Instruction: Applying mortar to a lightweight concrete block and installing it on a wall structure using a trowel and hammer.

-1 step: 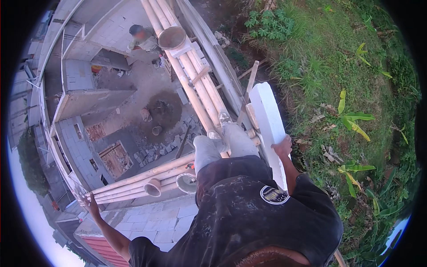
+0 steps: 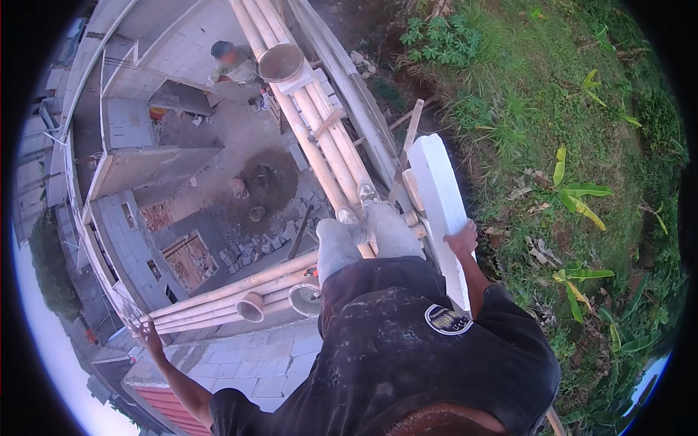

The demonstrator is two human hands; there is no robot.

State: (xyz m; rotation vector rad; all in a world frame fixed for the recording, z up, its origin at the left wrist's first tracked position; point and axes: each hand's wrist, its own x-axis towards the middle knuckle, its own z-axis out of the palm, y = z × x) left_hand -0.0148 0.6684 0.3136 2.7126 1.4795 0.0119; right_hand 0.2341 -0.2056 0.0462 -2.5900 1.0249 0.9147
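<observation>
Hands spread: right hand on white block, left hand well apart.

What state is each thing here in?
White block, held, no break visible
Right grip, clasping the block
Left grip, spread open
Poles, laid side by side
Far bucket, uncovered
Floor blocks, scattered
Shirt, smudged

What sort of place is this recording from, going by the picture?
Most likely a building site, seen from up on scaffolding: long round poles run underfoot, loose blocks lie scattered below, and the right hand grips a long white block.
</observation>
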